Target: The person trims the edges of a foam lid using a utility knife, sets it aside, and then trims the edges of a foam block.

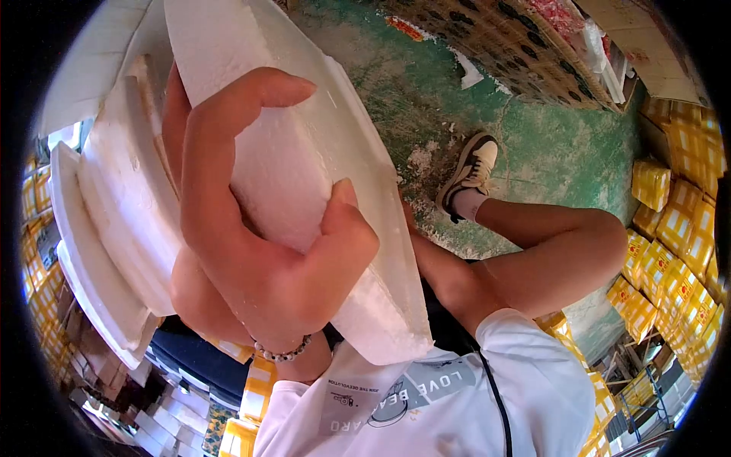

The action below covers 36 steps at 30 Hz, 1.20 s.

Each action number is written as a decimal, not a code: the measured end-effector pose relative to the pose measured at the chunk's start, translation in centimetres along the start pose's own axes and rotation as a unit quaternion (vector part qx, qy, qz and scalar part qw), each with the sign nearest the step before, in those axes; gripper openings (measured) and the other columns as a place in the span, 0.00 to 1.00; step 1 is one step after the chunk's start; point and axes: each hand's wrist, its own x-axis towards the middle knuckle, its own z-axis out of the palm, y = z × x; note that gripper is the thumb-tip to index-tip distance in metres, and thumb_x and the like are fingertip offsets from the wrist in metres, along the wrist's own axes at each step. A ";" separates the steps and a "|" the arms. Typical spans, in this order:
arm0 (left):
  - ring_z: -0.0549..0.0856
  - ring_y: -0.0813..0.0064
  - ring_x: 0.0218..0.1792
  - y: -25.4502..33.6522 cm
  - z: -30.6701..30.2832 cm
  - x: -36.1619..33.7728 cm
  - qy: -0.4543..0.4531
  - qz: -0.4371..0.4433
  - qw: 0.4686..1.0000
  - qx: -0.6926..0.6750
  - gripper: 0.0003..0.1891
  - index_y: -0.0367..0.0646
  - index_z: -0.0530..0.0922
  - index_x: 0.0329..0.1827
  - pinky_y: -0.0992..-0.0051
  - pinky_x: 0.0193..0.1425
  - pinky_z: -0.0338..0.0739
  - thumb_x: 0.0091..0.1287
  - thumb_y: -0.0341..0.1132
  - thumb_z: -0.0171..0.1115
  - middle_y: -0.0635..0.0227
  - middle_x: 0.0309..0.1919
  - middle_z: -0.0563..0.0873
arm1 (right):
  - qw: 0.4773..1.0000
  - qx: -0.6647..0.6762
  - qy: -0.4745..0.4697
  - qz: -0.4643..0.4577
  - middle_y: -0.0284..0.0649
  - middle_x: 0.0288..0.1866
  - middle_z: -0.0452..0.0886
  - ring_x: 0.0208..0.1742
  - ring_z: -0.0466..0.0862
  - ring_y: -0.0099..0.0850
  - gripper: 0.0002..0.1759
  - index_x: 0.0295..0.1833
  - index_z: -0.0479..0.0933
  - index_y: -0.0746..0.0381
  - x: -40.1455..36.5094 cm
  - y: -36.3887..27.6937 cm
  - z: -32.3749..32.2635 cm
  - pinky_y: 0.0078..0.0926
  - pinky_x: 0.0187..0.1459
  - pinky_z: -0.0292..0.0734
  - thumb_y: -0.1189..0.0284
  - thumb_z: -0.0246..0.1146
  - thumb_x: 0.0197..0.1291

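Observation:
My left hand (259, 198), with a beaded bracelet (285, 352) at the wrist, is closed around a thick white foam piece (396, 320), which looks like a box or its lid. The thumb presses the near face while the index finger hooks over the upper part. The foam is tilted and fills the middle of the head view. My right forearm (449, 278) runs behind its right edge, so the right hand itself is hidden. Left of my left hand stand more white foam pieces (126, 183), close together.
A patterned cardboard box (525, 53) stands at the top right on a green floor (586, 145). Yellow-taped boxes (678, 221) are piled at the right, with others at the far left. My bent leg (563, 244) and shoe (472, 167) occupy the floor ahead.

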 end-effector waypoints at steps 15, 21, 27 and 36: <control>0.74 0.56 0.72 1.1 -1.0 -3.0 0.053 -0.143 0.984 -0.091 0.43 0.39 0.68 0.80 0.62 0.81 0.63 0.52 0.25 0.61 0.52 0.71 0.75 | 0.990 -0.132 -0.015 0.054 0.61 0.51 0.88 0.52 0.90 0.56 0.29 0.79 0.61 0.69 2.1 -0.4 -0.2 0.59 0.50 0.85 0.63 0.46 0.82; 0.76 0.59 0.70 0.9 -1.6 -2.7 0.042 -0.151 0.983 -0.090 0.44 0.43 0.69 0.80 0.66 0.78 0.66 0.51 0.23 0.58 0.54 0.72 0.75 | 0.984 -0.053 -0.081 0.153 0.62 0.58 0.86 0.56 0.87 0.59 0.33 0.84 0.50 0.69 1.8 -3.2 -2.5 0.57 0.58 0.81 0.65 0.45 0.82; 0.86 0.66 0.55 0.5 -4.7 -3.8 0.132 -0.210 0.944 -0.217 0.42 0.43 0.69 0.80 0.74 0.63 0.78 0.54 0.20 0.55 0.59 0.61 0.85 | 0.997 -0.067 -0.039 0.011 0.61 0.56 0.85 0.54 0.86 0.57 0.33 0.85 0.49 0.67 -0.6 -2.2 -5.6 0.59 0.58 0.78 0.61 0.41 0.85; 0.80 0.53 0.68 1.6 -15.4 -9.2 0.193 -0.185 0.953 -0.146 0.45 0.43 0.68 0.80 0.60 0.77 0.70 0.50 0.34 0.61 0.48 0.71 0.78 | 1.000 0.013 -0.023 -0.007 0.62 0.73 0.73 0.68 0.79 0.55 0.33 0.76 0.68 0.62 1.7 -1.4 -6.7 0.54 0.64 0.77 0.50 0.36 0.84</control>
